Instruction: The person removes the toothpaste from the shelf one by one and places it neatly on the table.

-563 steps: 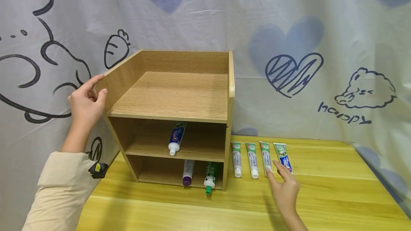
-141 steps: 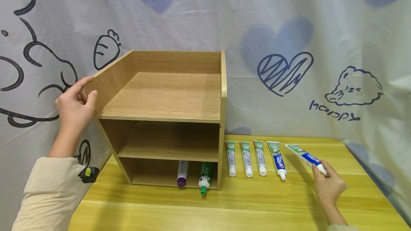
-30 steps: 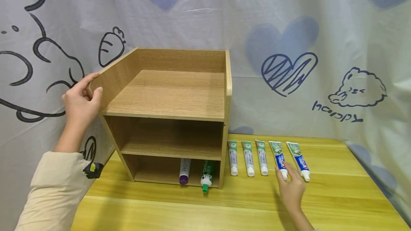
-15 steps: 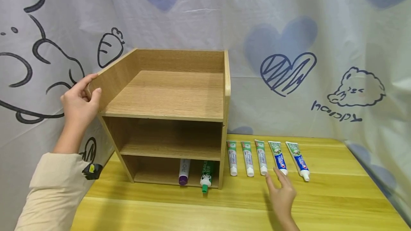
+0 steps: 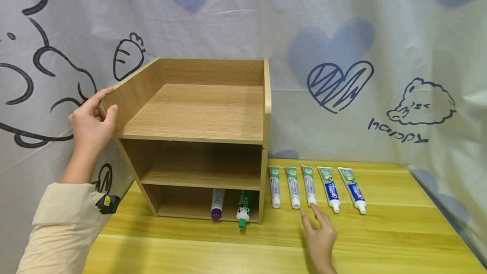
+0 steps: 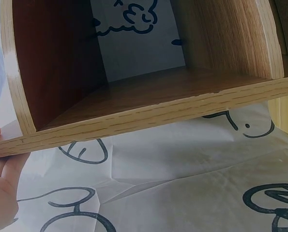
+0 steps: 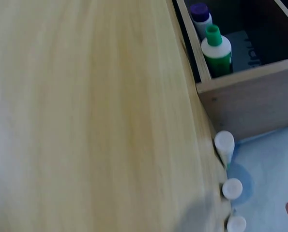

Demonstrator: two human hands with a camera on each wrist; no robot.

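My left hand (image 5: 91, 124) grips the upper left side panel of a wooden desktop shelf (image 5: 190, 138), thumb inside and fingers outside. In the left wrist view, the panel's edge runs past the left hand's fingers (image 6: 10, 171). To the right of the shelf, tubes of toothpaste lie in a row, caps toward me. My right hand (image 5: 321, 237) is by the cap of the third green-and-white toothpaste (image 5: 309, 186), thumb and fingers apart. Right of that lie two blue-and-green Crest toothpastes, the nearer (image 5: 329, 189) and the outermost (image 5: 353, 190).
Two more green-and-white toothpastes, the first (image 5: 274, 187) and the second (image 5: 292, 188), lie beside the shelf's right panel. On the bottom shelf are a purple-capped toothpaste (image 5: 218, 204) and a green-capped one (image 5: 244, 208). A printed curtain (image 5: 323, 138) hangs behind the yellow wooden table (image 5: 213, 253).
The Crest toothpaste earlier on the middle shelf now lies at the row's right end, after my right hand held it there. My right hand has since moved left along the caps. My left hand keeps its grip.
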